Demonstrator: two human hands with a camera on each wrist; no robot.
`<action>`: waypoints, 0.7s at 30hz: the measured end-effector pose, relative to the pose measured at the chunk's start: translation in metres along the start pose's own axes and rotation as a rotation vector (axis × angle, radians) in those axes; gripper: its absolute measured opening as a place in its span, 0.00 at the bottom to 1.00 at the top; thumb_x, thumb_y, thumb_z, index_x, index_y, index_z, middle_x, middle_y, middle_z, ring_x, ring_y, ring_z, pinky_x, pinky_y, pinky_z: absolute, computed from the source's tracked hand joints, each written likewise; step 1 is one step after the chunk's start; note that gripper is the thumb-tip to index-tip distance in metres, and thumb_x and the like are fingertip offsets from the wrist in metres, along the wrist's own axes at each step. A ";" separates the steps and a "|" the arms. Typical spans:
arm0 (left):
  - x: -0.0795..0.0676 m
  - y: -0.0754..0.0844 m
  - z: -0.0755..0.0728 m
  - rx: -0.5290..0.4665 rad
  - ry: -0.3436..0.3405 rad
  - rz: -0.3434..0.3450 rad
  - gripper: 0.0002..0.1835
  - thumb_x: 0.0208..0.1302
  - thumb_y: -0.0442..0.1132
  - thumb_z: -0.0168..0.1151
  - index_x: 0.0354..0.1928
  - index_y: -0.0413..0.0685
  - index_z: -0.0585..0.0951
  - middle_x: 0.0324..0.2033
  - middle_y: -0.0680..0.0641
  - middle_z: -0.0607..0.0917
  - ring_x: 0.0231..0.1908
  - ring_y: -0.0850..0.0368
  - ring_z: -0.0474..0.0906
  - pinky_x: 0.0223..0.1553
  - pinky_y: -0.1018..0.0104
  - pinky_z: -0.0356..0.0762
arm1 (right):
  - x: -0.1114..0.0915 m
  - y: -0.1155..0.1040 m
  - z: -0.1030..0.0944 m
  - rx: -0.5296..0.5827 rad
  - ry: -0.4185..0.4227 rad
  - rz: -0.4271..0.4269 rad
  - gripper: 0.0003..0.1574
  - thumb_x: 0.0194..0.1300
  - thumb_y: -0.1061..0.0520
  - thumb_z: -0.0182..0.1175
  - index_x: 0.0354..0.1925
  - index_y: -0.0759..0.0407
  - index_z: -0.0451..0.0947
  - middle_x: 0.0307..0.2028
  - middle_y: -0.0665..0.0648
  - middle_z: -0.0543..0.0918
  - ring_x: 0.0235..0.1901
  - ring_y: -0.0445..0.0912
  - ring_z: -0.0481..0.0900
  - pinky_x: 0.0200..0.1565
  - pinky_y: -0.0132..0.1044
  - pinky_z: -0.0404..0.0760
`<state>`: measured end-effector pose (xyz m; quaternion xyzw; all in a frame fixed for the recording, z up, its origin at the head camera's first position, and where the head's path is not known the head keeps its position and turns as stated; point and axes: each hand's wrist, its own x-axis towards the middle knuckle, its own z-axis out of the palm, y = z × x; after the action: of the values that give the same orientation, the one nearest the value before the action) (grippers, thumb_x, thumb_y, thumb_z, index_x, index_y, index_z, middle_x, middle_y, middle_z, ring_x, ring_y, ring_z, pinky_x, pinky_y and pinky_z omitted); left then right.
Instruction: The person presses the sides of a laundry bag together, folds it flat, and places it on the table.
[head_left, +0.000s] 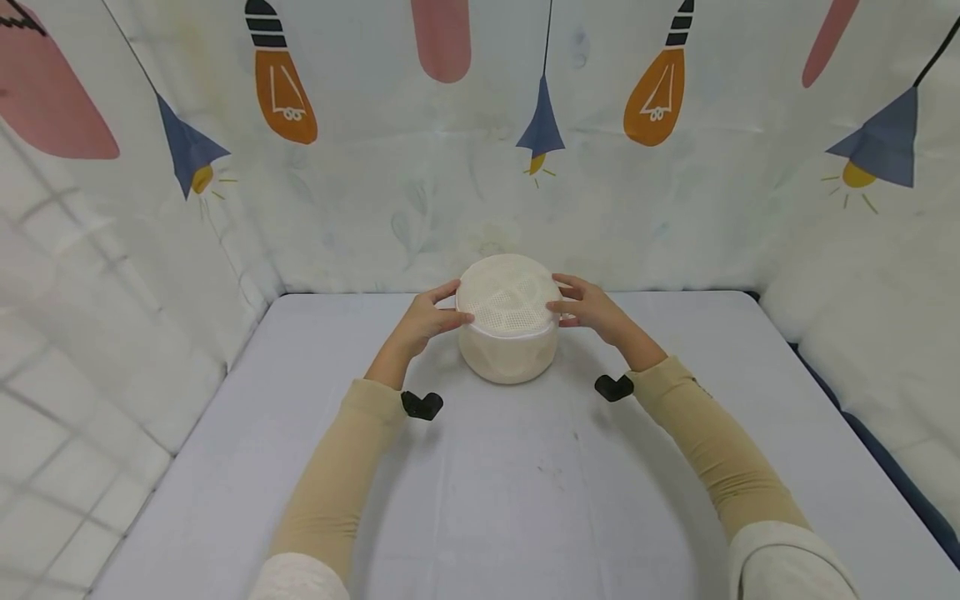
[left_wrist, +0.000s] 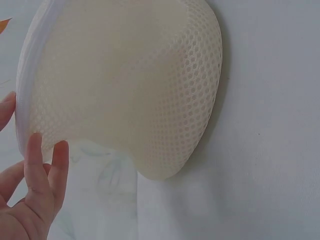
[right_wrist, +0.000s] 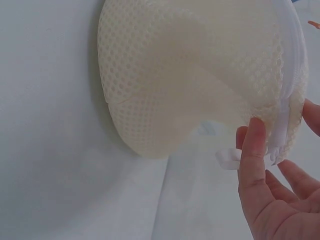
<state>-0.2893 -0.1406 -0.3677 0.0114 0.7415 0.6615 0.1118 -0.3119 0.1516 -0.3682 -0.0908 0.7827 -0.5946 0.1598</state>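
While mesh bag (head_left: 509,319) seemingly rests on table (head_left: 510,492), both hands (head_left: 429,317) (head_left: 591,310) pinch rim (left_wrist: 36,65) at opposite sides; fingers (right_wrist: 254,160) partly spread.

A cream mesh bag (head_left: 508,354) (round, white-trimmed) sits on the table (head_left: 510,500).

I face a white cloth wall (head_left: 345,217) printed with orange light bulbs (head_left: 281,96), blue pendant lamps (head_left: 542,121) with yellow bulbs, and rounded pink shapes (head_left: 441,42). Faint leafy markings show through it. On my left, a pale cloth side wall (head_left: 112,275) carries grey gridlike lines; on my right hangs another pale wall (head_left: 877,317). Before me stretches a white-covered bench (head_left: 510,517), dark blue material (head_left: 896,467) showing along its right edge. Soft, even light fills the space.
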 end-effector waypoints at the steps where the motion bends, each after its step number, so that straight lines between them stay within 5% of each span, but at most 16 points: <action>1: 0.001 0.000 0.000 0.005 -0.002 -0.002 0.44 0.51 0.29 0.69 0.70 0.52 0.61 0.68 0.50 0.60 0.52 0.52 0.73 0.55 0.62 0.70 | 0.000 0.000 0.000 0.001 -0.003 -0.002 0.45 0.62 0.58 0.62 0.71 0.52 0.52 0.68 0.62 0.55 0.60 0.55 0.67 0.50 0.45 0.76; 21: 0.001 -0.009 0.000 0.012 0.014 0.004 0.44 0.50 0.28 0.70 0.69 0.54 0.62 0.67 0.52 0.61 0.56 0.52 0.70 0.54 0.62 0.71 | 0.001 0.005 0.001 0.028 -0.016 0.000 0.45 0.61 0.58 0.63 0.71 0.51 0.53 0.68 0.60 0.55 0.60 0.54 0.67 0.50 0.45 0.76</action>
<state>-0.2889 -0.1413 -0.3768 0.0091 0.7463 0.6572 0.1054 -0.3122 0.1514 -0.3731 -0.0932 0.7729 -0.6048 0.1676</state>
